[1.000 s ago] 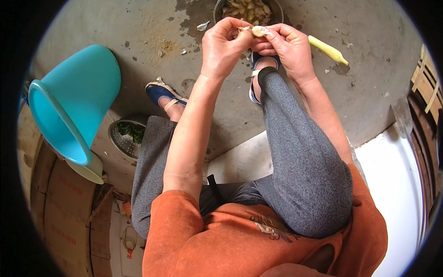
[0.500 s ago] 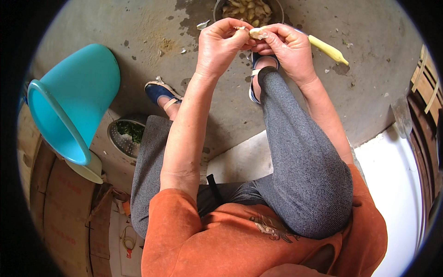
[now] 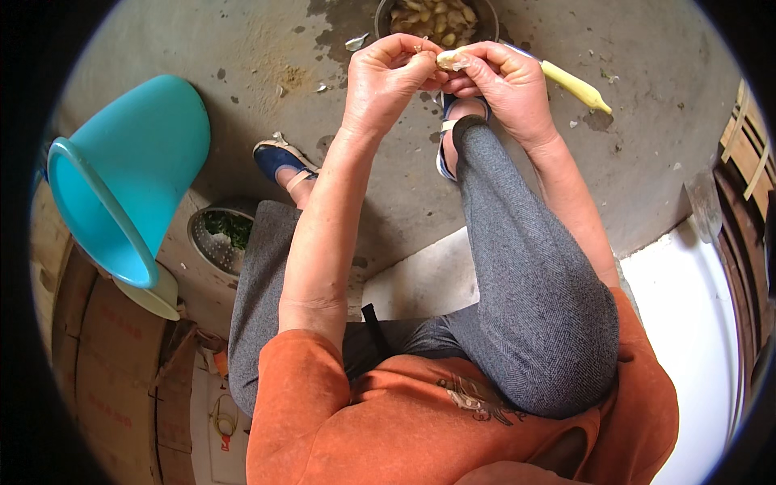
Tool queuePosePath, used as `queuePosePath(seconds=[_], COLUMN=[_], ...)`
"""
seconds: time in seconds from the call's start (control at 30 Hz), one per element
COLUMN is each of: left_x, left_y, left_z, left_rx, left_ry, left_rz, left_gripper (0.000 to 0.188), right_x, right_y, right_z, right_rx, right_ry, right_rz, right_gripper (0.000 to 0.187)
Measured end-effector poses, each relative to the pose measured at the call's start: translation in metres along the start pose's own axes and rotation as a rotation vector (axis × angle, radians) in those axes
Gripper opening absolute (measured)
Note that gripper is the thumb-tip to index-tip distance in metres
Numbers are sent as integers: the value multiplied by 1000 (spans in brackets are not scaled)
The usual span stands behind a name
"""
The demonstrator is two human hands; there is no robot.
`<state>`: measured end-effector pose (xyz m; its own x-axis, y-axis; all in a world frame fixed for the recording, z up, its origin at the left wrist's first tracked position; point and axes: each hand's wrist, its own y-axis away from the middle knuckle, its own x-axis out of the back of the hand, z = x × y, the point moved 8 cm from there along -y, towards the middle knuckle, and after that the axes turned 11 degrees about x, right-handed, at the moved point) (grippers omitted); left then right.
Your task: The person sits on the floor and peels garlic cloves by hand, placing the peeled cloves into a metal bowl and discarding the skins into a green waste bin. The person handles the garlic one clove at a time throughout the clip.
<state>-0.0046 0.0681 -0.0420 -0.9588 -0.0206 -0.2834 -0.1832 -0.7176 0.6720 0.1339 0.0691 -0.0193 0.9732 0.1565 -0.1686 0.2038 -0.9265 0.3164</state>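
Two hands (image 3: 378, 89), one garlic clove (image 3: 449, 60) — one yellow-handled knife (image 3: 575, 86), one turquoise bucket (image 3: 153, 153), two shoes (image 3: 277, 159)

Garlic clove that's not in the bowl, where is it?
In the head view, the garlic clove is near the top, right of centre, pinched by the right hand, beside the left hand, just below the metal bowl.
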Motion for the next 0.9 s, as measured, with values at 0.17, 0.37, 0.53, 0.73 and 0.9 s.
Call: queuePosePath(seconds=[0.17,0.37,0.53,0.73,0.9], left_x=[-2,-5,-2,4,-2], left_y=[0,0,-1,2,2], left_z=[3,12,5,-12,8], left_rx=[-21,-107,-66,134,-83], left_ry=[-5,-261,-147,169,-218], left_rz=[-25,-5,10,-36,-20], left_gripper=[13,14,15,18,17], right_x=[2,3,1,-1,2], right_y=[0,-2,-2,-1,0], right_z=[-1,-3,-5,2,3], right_rx=[7,30,16,-50,-52], right_ry=[28,161,151,-57,28], right_rz=[5,-28,-31,-47,-41], right_gripper=[14,13,13,14,15])
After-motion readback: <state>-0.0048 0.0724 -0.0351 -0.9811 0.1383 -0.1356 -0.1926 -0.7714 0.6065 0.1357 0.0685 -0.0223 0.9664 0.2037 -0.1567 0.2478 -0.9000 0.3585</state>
